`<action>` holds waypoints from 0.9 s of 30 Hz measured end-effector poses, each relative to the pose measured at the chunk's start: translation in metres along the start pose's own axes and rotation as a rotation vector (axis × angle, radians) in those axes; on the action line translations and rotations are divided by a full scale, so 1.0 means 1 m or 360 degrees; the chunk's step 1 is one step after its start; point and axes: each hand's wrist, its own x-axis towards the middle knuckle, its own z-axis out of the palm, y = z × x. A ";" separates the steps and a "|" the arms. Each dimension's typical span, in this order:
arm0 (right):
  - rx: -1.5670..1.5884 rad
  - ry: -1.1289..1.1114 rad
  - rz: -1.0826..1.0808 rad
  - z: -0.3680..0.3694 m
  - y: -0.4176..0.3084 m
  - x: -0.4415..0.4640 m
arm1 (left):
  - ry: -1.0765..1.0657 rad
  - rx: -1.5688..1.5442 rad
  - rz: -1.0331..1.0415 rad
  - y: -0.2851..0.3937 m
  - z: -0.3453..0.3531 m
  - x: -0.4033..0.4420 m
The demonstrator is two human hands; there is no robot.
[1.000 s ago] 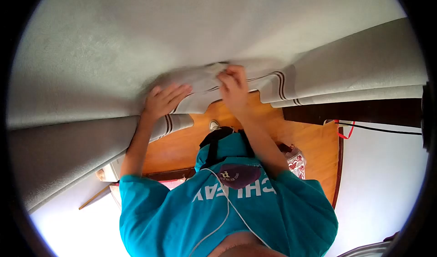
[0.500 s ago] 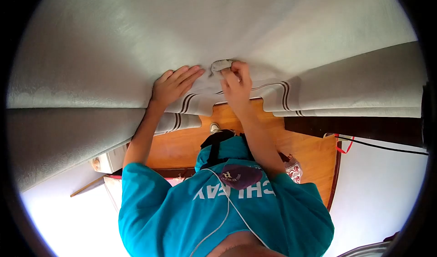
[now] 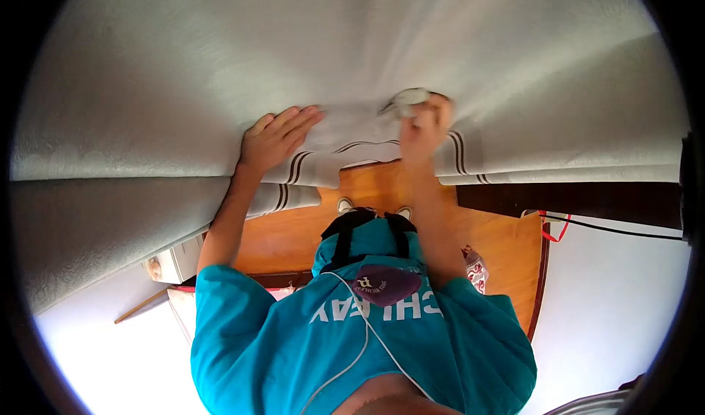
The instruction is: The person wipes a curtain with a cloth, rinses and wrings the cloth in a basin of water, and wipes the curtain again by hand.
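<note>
A large light-grey curtain point(image 3: 323, 55) hangs in front of me, with dark stripes along its lower edge. My left hand point(image 3: 276, 136) lies flat against it with fingers stretched out. Bunched in the fingers of my right hand point(image 3: 427, 125) is a small pale-grey cloth point(image 3: 410, 98), pressed to the curtain at the right of centre. Motion blurs this hand and the cloth. Creases run up the fabric above the cloth.
Below the curtain is an orange-brown wooden floor point(image 3: 286, 240), where my shoes show. At the right are a dark wooden piece point(image 3: 565, 203), a black cable point(image 3: 617, 230) and a red loop point(image 3: 562, 231). A white box-like piece point(image 3: 176, 261) stands at the left.
My right hand has moved to the right across the curtain with the cloth, away from my left hand. The left hand stays almost in place. The curtain's folds have shifted.
</note>
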 end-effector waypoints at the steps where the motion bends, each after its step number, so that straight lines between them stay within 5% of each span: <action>1: -0.0176 0.0196 -0.0066 -0.008 0.009 0.007 | 0.0014 0.0044 -0.0015 -0.001 0.000 -0.001; 2: 0.0002 0.0283 0.0292 -0.015 0.009 0.010 | 0.0018 0.0048 -0.0020 -0.002 0.002 -0.002; 6: 0.0013 0.0385 0.0498 -0.023 0.009 0.002 | 0.0002 -0.0108 -0.0032 0.003 0.000 -0.003; 12: 0.0062 -0.0327 0.0107 0.005 -0.004 -0.053 | -0.0040 -0.0223 -0.0068 -0.007 -0.001 -0.013; 17: -0.0085 0.0256 0.0450 -0.027 0.052 -0.033 | 0.0000 -0.0194 -0.0017 -0.017 -0.002 -0.027; 20: -0.0123 0.0091 0.0312 -0.019 0.034 -0.033 | 0.0108 -0.0326 -0.0101 0.011 -0.015 -0.022; 22: -0.0049 0.0076 0.0395 -0.012 0.024 -0.037 | 0.0156 -0.0225 0.0331 0.029 -0.028 0.008; 27: 0.0116 -0.0112 0.0438 -0.026 0.032 -0.025 | -0.0125 -0.0199 0.0218 0.051 -0.008 0.070</action>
